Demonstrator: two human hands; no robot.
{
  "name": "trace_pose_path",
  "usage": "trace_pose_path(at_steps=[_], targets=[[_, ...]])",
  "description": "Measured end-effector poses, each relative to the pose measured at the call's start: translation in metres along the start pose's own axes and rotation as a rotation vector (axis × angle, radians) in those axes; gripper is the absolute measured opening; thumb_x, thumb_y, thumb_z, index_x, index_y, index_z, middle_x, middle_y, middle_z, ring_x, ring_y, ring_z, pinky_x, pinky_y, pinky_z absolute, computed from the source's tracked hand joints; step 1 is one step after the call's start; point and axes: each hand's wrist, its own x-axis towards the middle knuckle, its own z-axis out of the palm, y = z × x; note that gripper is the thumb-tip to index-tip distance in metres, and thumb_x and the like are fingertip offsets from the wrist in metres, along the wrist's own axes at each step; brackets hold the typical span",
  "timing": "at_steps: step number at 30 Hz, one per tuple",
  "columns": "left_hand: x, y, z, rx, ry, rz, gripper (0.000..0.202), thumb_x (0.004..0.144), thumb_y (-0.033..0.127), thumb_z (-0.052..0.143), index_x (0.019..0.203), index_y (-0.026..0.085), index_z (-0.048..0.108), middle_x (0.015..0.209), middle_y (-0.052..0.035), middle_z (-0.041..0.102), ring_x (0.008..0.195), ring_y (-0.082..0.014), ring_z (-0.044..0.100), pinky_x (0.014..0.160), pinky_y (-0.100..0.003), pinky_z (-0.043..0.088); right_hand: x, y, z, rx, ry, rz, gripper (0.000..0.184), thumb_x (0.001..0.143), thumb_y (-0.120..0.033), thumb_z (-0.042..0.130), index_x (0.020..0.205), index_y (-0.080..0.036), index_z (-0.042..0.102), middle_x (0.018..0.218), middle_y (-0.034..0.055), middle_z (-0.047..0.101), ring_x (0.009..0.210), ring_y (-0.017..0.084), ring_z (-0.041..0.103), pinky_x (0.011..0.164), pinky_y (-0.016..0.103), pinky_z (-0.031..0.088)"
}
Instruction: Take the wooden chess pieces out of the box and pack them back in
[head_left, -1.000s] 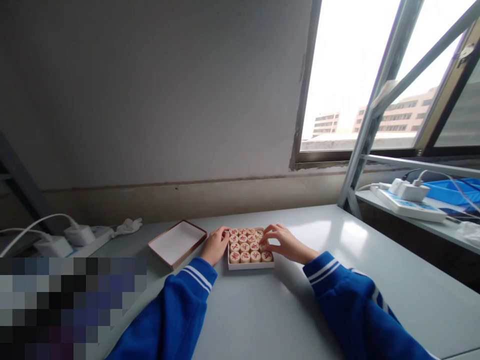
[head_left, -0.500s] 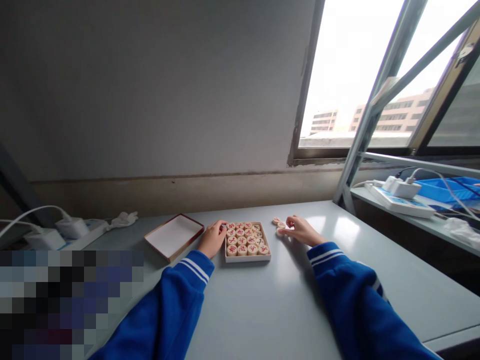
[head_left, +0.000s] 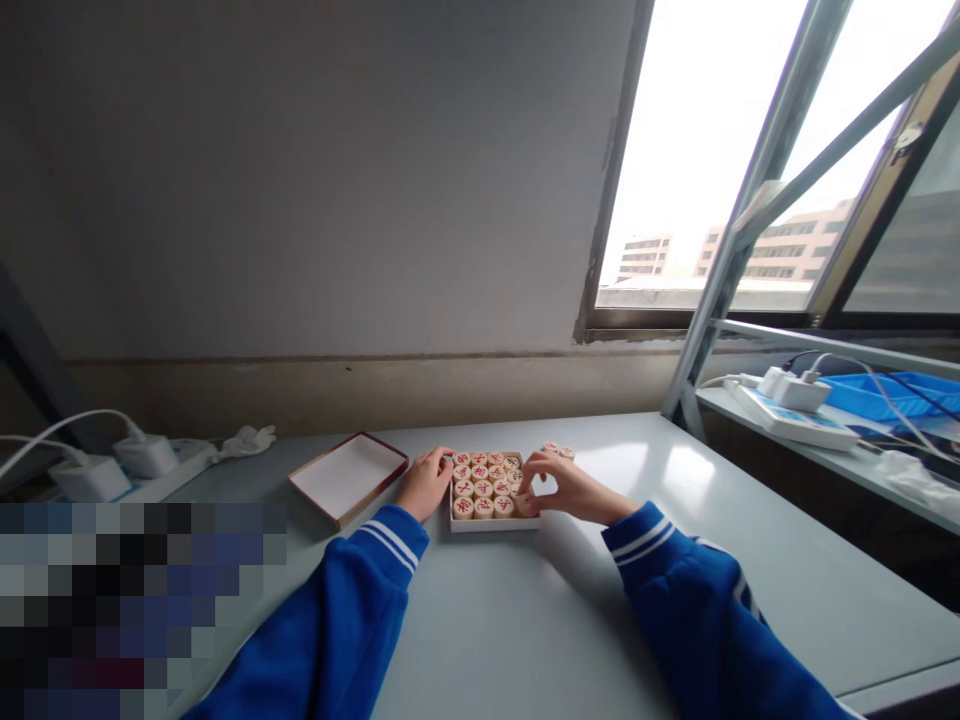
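Note:
A small white box (head_left: 491, 524) of round wooden chess pieces (head_left: 480, 480) with red marks sits on the grey table (head_left: 525, 620). My left hand (head_left: 427, 482) rests curled against the box's left side and steadies it. My right hand (head_left: 559, 487) reaches over the box's right edge, with its fingers pinched at a piece in the right column; whether it grips it I cannot tell. Two loose pieces (head_left: 559, 450) lie on the table just beyond my right hand.
The box's red-edged lid (head_left: 349, 478) lies open side up to the left. Farther left lie a power strip with chargers (head_left: 142, 462) and a white glove (head_left: 251, 438). A side shelf at the right holds another power strip (head_left: 795, 410) and a blue tray (head_left: 892, 388).
My right hand put pieces on the table to the right of the box, then came back to the box's right column. My left hand stayed at the box's left side.

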Motion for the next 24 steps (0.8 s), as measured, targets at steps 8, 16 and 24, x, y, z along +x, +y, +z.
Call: trace_pose_path(at_steps=[8, 16, 24], targets=[[-0.001, 0.003, -0.002, 0.029, -0.023, -0.019, 0.023, 0.081, 0.018, 0.036, 0.094, 0.015, 0.055, 0.099, -0.0071, 0.061, 0.094, -0.0166, 0.053, 0.084, -0.026, 0.040, -0.016, 0.036, -0.031, 0.084, -0.066, 0.360, 0.026, 0.067, -0.043, 0.058, 0.075, -0.018, 0.053, 0.069, 0.0036, 0.059, 0.069, 0.018, 0.053, 0.062, 0.031, 0.040], [-0.002, 0.005, -0.002, 0.082, -0.009, -0.001, 0.023, 0.081, 0.017, 0.036, 0.094, 0.016, 0.055, 0.099, -0.0064, 0.061, 0.095, -0.0161, 0.053, 0.086, -0.026, 0.039, -0.005, 0.053, -0.003, -0.602, 0.370, 0.366, 0.035, 0.079, -0.046, 0.041, 0.100, -0.022, 0.052, 0.112, 0.0098, 0.051, 0.104, 0.025, 0.044, 0.084, 0.047, 0.032], [-0.002, 0.004, -0.003, 0.056, -0.017, 0.000, 0.024, 0.080, 0.018, 0.036, 0.095, 0.017, 0.055, 0.099, -0.0058, 0.060, 0.093, -0.0164, 0.053, 0.084, -0.026, 0.040, 0.010, 0.096, 0.008, -0.371, 0.132, 0.235, 0.039, 0.085, -0.020, 0.025, 0.115, -0.023, 0.049, 0.131, 0.0037, 0.039, 0.126, 0.018, 0.023, 0.100, 0.043, 0.025]])
